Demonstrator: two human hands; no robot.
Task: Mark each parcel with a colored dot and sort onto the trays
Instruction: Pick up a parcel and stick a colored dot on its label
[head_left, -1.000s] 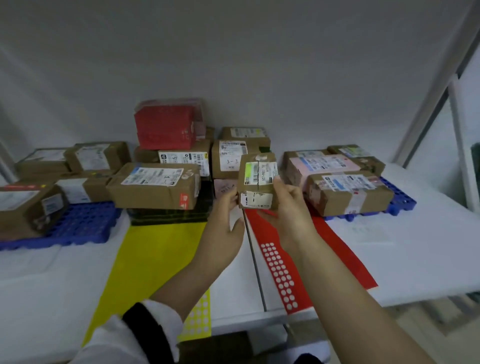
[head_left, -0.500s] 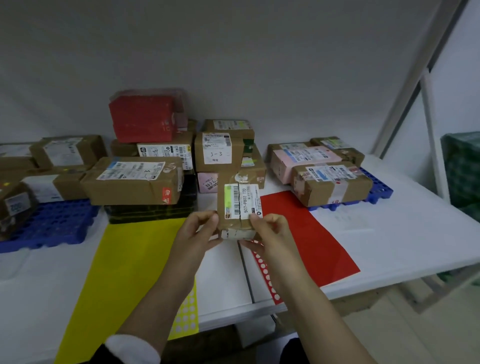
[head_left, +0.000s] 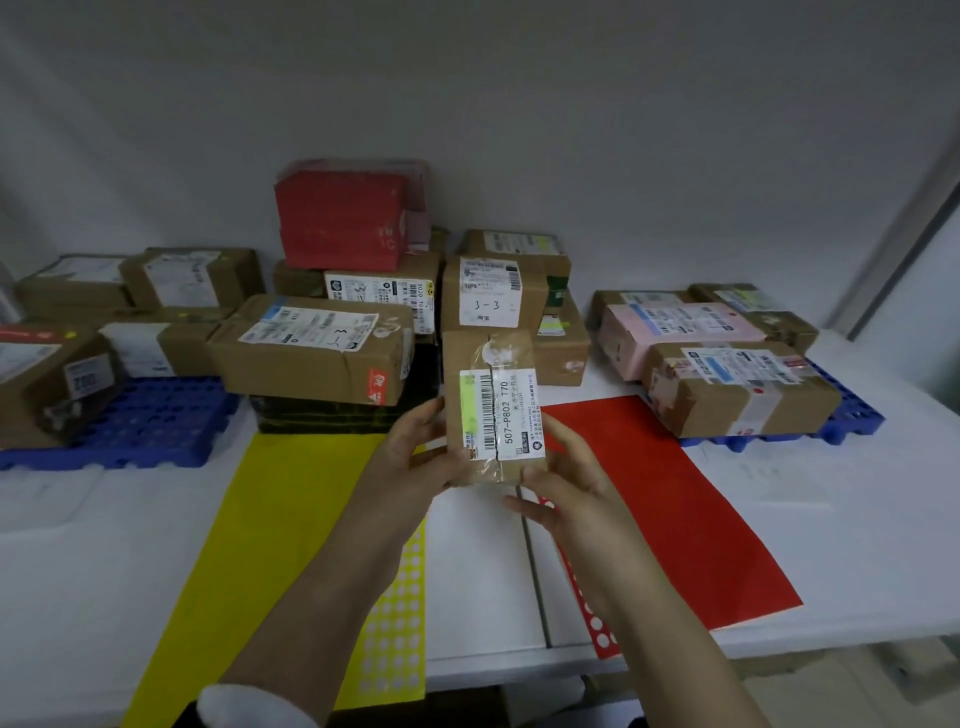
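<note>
**Two hands, one small parcel over a white desk**

Both hands hold a small brown parcel (head_left: 491, 410) just above the middle of the white desk (head_left: 841, 545), its barcode label facing up. The left hand (head_left: 410, 462) clasps the left edge with its fingers (head_left: 422, 418) wrapped round the side. The right hand (head_left: 569, 483) pinches the lower right corner.

Under the hands a dark seam (head_left: 535, 577) runs front to back across the desk. A yellow sheet (head_left: 244, 545) lies flat to the left of it and a red sheet (head_left: 680, 499) to the right. A yellow dot strip (head_left: 395, 629) sits along the yellow sheet's right edge, and a red dot strip (head_left: 595, 621) shows beneath the right forearm.

At the far left, the left blue tray (head_left: 150, 431) carries several cardboard boxes. The right blue tray (head_left: 857, 418) holds more, a pink parcel (head_left: 680, 327) among them. Between the trays is a pile of labelled boxes, topped by a red box (head_left: 343, 218), and the front box of the pile rests on a black crate (head_left: 332, 418).

Behind it all rises a plain pale wall (head_left: 467, 78). A pale slanted post (head_left: 906, 228) stands at the right edge of the room.
</note>
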